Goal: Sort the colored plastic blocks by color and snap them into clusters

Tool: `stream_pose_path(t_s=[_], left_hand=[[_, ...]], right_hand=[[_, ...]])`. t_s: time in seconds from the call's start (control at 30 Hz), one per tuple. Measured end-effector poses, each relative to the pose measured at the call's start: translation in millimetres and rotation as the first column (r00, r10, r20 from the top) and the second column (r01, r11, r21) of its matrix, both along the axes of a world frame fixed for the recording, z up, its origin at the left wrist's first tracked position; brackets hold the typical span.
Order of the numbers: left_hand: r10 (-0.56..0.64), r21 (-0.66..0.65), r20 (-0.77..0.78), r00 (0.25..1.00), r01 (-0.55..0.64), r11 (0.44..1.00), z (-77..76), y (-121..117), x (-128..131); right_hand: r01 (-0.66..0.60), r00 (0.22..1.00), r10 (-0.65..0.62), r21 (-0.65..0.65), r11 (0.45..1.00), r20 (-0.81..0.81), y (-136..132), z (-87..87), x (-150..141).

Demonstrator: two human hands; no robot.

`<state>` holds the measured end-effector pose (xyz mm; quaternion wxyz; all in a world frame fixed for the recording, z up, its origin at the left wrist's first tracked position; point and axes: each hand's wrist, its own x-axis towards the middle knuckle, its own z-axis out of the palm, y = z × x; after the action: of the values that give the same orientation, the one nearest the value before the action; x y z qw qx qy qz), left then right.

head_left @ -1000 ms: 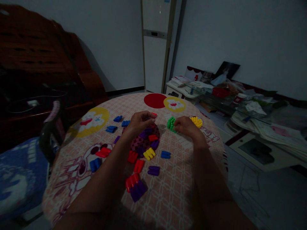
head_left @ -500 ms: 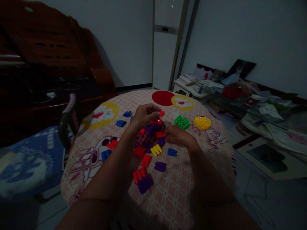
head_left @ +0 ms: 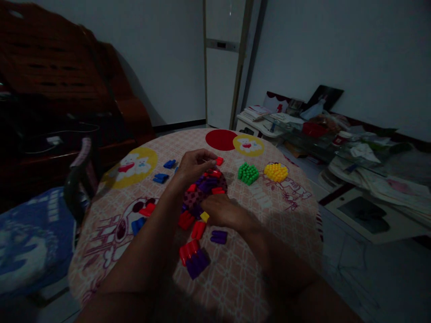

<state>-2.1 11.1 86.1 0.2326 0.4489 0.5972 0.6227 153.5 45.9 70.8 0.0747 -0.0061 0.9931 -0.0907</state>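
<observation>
My left hand hovers over the far side of the pile with its fingers bent in a pinch. A small red plastic block shows at its fingertips. My right hand reaches low into the near right side of the pile, its fingers mostly hidden. Part of a yellow block shows beside it; whether I grip it is unclear. Purple blocks and red blocks lie around the hands on a dark patterned round patch. Closer to me, joined red pieces touch purple pieces.
A green cluster and a yellow cluster of upright pieces stand on the right. Blue blocks lie on the left. A chair is beside the round table; a cluttered glass-topped cabinet stands at right.
My right hand has moved left and nearer, now covering much of the yellow block and hiding a blue one. My left hand stays by the red block. The view has shifted slightly.
</observation>
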Motion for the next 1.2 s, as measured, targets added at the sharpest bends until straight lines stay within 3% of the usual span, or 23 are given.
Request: stream_pose_path(t_s=[0.2,0.43,0.7,0.77,0.87,1.0,1.13,1.2], left_hand=[[0.023,0.007,-0.02,1.0,-0.023,1.0,-4.3,0.9,-5.3],[0.045,0.006,-0.014,0.999,-0.044,0.999,-6.9,1.2,-9.1],[0.021,-0.012,0.004,1.0,-0.021,1.0,-4.2,1.9,-4.2],[0.003,-0.024,0.01,1.0,-0.003,1.0,-3.6,2.7,-1.9],[-0.014,-0.044,-0.015,1.0,0.013,0.999,-5.3,6.1,4.9],[-0.068,-0.076,-0.063,0.996,0.064,0.995,-12.0,12.8,17.2],[-0.108,-0.115,-0.054,0.993,0.101,0.988,-15.8,15.7,21.0],[-0.096,-0.112,-0.061,0.993,0.089,0.99,-15.4,15.5,20.0]], right_hand=[[0.151,0.958,-0.192,-0.191,0.97,-0.214,24.5,-7.6,-5.7],[0.221,0.78,-0.438,-0.457,0.861,-0.447,80.2,5.2,8.1],[0.434,0.392,-0.813,-0.692,0.576,-0.431,156.9,23.5,61.3],[0.425,0.357,-0.86,-0.757,0.496,-0.364,163.9,24.4,70.9],[0.362,0.366,-0.889,-0.837,0.41,-0.277,163.8,25.3,75.5],[0.367,0.349,-0.896,-0.84,0.4,-0.274,166.0,25.6,77.9],[0.612,0.205,-0.896,-0.663,0.431,-0.394,188.0,18.3,93.5],[0.74,0.199,-0.861,-0.504,0.446,-0.469,199.8,11.4,101.4]])
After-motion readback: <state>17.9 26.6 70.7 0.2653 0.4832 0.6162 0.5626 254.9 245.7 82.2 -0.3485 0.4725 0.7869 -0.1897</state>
